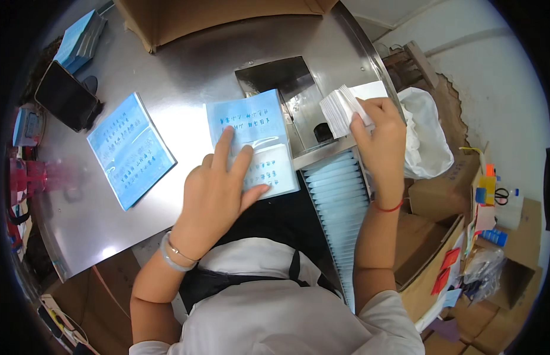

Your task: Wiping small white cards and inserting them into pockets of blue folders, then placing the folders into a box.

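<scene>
A light-blue printed packet point(266, 109) with a shiny clear plastic film lies near the front edge of the metal table; its lower half looks paler. My left hand point(213, 177) rests on it with spread fingers, the index fingertip on the blue part and the middle of the packet under the others. To the right, my right hand point(381, 133) pinches a fanned stack of thin white paper slips point(340, 109) between thumb and fingers. Another white paper piece point(369, 90) shows just behind that stack. Left of my left hand, a thicker pile of blue printed packets point(132, 151) lies flat.
Ahead stands a cardboard box point(222, 21) on the metal table point(186, 77). A phone-like dark screen point(65, 94) and more blue packets point(80, 41) are at the left. A long row of bluish sleeves point(340, 207) runs beside my right arm, with a white bag point(429, 136) beyond.
</scene>
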### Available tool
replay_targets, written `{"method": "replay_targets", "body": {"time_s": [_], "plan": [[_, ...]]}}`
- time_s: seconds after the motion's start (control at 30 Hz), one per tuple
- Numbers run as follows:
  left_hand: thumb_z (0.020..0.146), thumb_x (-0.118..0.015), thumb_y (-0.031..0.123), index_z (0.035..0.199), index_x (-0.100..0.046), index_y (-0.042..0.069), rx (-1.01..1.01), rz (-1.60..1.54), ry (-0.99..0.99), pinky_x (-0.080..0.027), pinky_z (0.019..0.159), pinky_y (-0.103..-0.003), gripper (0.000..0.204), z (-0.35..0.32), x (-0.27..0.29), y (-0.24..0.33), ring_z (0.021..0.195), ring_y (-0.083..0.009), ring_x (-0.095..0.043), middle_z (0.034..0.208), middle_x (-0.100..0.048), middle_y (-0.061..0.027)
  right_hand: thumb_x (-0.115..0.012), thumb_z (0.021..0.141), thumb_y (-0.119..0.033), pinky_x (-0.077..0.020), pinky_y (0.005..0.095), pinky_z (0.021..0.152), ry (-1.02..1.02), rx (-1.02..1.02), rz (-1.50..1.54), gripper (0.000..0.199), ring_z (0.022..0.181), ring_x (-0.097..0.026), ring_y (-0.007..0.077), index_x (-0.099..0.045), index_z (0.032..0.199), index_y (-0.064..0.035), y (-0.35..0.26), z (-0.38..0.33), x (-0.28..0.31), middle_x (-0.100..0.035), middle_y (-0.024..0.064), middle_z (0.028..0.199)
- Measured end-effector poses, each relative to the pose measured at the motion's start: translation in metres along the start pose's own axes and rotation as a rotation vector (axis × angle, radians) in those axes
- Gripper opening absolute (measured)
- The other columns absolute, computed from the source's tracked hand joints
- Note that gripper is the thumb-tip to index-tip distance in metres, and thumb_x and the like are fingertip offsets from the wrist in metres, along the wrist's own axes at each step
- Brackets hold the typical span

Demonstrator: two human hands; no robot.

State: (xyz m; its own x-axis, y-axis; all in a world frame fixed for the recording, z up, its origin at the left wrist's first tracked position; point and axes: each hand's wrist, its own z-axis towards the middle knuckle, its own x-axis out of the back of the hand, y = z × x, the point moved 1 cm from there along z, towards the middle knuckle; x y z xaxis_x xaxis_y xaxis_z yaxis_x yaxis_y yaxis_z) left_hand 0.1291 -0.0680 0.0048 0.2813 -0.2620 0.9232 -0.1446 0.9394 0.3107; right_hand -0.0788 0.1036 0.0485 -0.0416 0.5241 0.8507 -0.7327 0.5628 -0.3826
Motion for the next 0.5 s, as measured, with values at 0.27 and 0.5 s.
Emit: {"method": "replay_targets", "body": {"time_s": [0.27, 0.5], "plan": [[0.072, -0.075, 0.013, 0.127, -0.059, 0.004, -0.003, -0.166, -0.070, -0.049, 0.084, -0.041, 0.058, 0.008, 0.001, -0.031, 0.094, -0.0313, -0.058, 0.143, -0.047, -0.0194, -0.061, 0.083, -0.008, -0.0423, 0.0514, 0.104, -0.049, 0.524, 0.134, 0.024, 0.104, -0.064, 0.0296, -0.069, 0.105, -0.0045, -0.110, -0.086, -0.065, -0.066, 0.0132, 0.111], [0.073, -0.077, -0.002, 0.144, -0.046, 0.017, -0.201, -0.397, 0.036, -0.055, 0.084, -0.040, 0.080, 0.020, -0.002, 0.023, 0.100, -0.0309, -0.064, 0.150, -0.039, -0.0199, -0.060, 0.083, -0.010, -0.0537, 0.0448, 0.080, -0.397, 0.293, 0.022, 0.012, 0.080, -0.064, 0.0344, -0.067, 0.091, -0.0049, -0.052, 0.003, -0.104, -0.062, 0.0134, 0.076]]}}
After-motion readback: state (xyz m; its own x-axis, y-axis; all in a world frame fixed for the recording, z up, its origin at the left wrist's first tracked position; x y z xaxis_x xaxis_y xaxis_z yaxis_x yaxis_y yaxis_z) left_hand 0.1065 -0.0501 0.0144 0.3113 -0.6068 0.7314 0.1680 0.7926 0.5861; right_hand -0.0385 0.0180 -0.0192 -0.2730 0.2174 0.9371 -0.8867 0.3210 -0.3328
